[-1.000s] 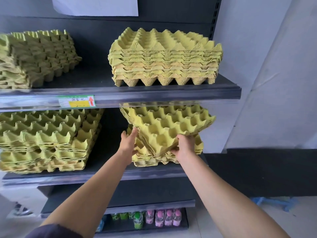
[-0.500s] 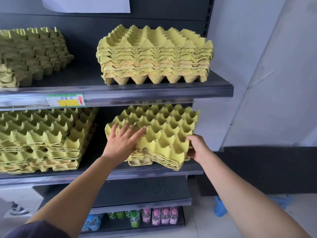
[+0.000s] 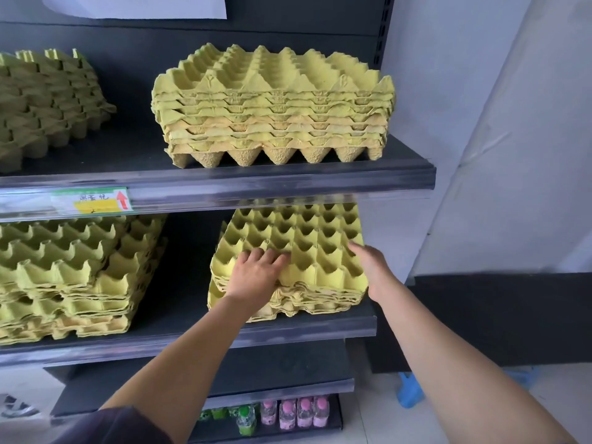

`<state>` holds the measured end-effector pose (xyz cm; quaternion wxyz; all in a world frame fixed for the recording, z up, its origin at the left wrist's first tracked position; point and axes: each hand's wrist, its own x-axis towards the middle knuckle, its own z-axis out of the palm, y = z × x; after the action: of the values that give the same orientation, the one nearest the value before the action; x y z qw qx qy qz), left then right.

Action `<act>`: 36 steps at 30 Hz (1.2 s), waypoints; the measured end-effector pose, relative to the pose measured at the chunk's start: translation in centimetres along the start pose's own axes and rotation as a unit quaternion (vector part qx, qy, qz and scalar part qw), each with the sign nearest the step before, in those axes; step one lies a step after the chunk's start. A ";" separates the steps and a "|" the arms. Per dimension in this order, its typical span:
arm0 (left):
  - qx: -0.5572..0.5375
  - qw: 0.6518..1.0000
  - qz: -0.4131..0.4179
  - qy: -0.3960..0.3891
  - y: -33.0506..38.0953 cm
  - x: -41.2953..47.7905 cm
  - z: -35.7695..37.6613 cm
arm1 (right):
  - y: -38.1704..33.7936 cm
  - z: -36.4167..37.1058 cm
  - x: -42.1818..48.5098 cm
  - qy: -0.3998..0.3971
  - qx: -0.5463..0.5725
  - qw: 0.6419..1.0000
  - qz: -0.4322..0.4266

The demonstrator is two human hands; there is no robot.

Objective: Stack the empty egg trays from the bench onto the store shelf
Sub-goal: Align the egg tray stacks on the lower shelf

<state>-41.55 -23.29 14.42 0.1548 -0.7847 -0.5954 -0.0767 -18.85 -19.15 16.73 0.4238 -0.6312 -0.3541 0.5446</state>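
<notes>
Shelf [image 3: 192, 339]: tray stack [image 3: 304, 251] under left hand [image 3: 256, 274], right hand [image 3: 371, 267] alongside.

1. A dark shelf unit [image 3: 288, 184] w/ a dark back panel is seen at left & centre; a perforated upright [image 3: 387, 27] runs up its right edge.
2. A white paper sheet [image 3: 134, 6] is fixed at the panel's top.
3. A price label [image 3: 91, 200] w/ a red arrow is set in the upper front rail.
4. A pale wall [image 3: 480, 123] is seen at right, w/ a dark band [image 3: 496, 315] along its lower part.
5. A light floor [image 3: 480, 415] is seen below; a blue thing [image 3: 410, 392], type unclear, lies by the unit's foot.
6. Small bottles [image 3: 304, 411] w/ pink & green caps are lined up on the bottom board.
7. All is lit softly & evenly; faint glare is caught on the rails.
</notes>
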 end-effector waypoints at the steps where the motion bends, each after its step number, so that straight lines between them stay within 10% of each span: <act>1: -0.007 1.000 0.005 -0.003 -0.1 0.0 0.4 | 0.5 -0.2 -0.1 -0.007 -0.021 1.000 0.010; 21: 0.019 0.993 0.086 0.075 -3.6 -1.1 -1.2 | 2.3 0.1 -1.5 0.093 0.040 0.981 -0.165; 36: -0.011 0.998 0.051 0.028 -1.2 0.3 1.7 | 3.6 -0.6 4.4 0.106 0.048 0.984 -0.134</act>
<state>-42.73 -22.17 13.08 0.1661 -0.8130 -0.5494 -0.0976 -17.66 -16.65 11.79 0.5576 -0.6111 -0.3623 0.4294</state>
